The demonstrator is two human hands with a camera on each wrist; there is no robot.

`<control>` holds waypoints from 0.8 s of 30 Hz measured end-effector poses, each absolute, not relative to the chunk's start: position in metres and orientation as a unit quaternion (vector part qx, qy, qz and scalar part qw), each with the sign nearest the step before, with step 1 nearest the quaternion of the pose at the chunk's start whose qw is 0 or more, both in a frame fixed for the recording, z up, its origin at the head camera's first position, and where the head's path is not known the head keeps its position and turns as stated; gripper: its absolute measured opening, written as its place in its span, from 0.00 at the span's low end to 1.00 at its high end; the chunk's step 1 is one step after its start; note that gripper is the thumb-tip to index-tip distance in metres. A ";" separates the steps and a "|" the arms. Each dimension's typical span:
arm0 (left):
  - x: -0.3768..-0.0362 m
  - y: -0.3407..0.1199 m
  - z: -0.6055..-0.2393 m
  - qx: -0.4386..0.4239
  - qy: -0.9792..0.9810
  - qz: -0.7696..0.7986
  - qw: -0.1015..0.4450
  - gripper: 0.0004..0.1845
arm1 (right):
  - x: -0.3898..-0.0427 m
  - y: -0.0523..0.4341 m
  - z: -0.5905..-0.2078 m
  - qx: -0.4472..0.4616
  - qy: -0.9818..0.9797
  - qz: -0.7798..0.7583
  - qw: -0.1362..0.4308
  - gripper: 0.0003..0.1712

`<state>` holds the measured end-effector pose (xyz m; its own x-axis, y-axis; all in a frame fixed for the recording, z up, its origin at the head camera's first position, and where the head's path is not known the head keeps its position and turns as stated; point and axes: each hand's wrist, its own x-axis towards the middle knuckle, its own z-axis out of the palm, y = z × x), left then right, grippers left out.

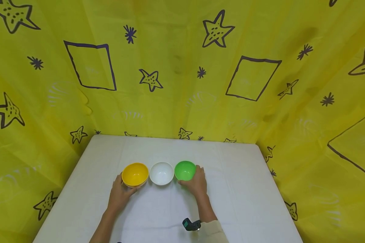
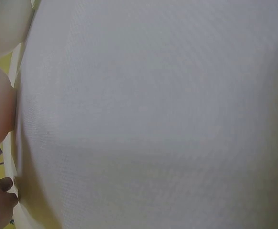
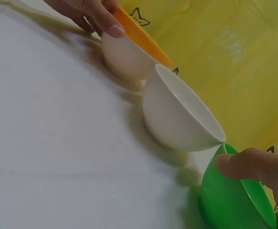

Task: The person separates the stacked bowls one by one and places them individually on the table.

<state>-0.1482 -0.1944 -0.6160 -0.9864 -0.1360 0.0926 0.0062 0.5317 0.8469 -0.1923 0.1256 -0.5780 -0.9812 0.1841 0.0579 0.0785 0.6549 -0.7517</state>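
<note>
Three bowls stand in a row on the white-covered table. At the left is a bowl with a yellow-orange inside (image 1: pixel 135 174) and a white outside. A white bowl (image 1: pixel 161 173) sits in the middle, and a green bowl (image 1: pixel 185 170) at the right. My left hand (image 1: pixel 120 195) grips the yellow-orange bowl from its left and near sides, thumb (image 3: pixel 115 30) against the outer wall. My right hand (image 1: pixel 197 182) holds the green bowl at its right, the thumb (image 3: pixel 229 167) over its near rim. Neither hand touches the white bowl.
The white cloth (image 1: pixel 164 212) covers the table up to its back edge. Yellow curtains (image 1: pixel 176 101) with drawn stars and frames hang close behind and on both sides. A small black device (image 1: pixel 191 224) is at my right wrist, beside the sleeve (image 1: pixel 213 232).
</note>
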 end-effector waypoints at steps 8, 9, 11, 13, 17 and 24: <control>-0.149 -0.197 -0.620 0.041 -0.871 -0.485 0.069 0.50 | -0.191 0.126 -0.579 -0.082 -0.911 0.402 0.044 0.63; -0.149 -0.197 -0.621 0.042 -0.871 -0.485 0.067 0.50 | -0.192 0.126 -0.578 -0.081 -0.912 0.400 0.044 0.63; -0.151 -0.198 -0.621 0.042 -0.871 -0.486 0.062 0.50 | -0.192 0.126 -0.577 -0.080 -0.912 0.399 0.044 0.64; -0.151 -0.197 -0.621 0.042 -0.871 -0.486 0.061 0.51 | -0.193 0.126 -0.577 -0.080 -0.912 0.399 0.042 0.66; -0.151 -0.197 -0.621 0.037 -0.872 -0.484 0.066 0.51 | -0.192 0.126 -0.577 -0.079 -0.909 0.406 0.041 0.68; -0.149 -0.196 -0.621 0.032 -0.872 -0.482 0.080 0.50 | -0.192 0.127 -0.579 -0.073 -0.914 0.399 0.026 0.72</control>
<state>-0.1486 -0.1963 -0.6211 -0.9852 -0.1323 0.1090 0.0220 0.5331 0.8458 -0.1920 0.1269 -0.5792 -0.9881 0.1538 -0.0097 0.1115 0.6706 -0.7334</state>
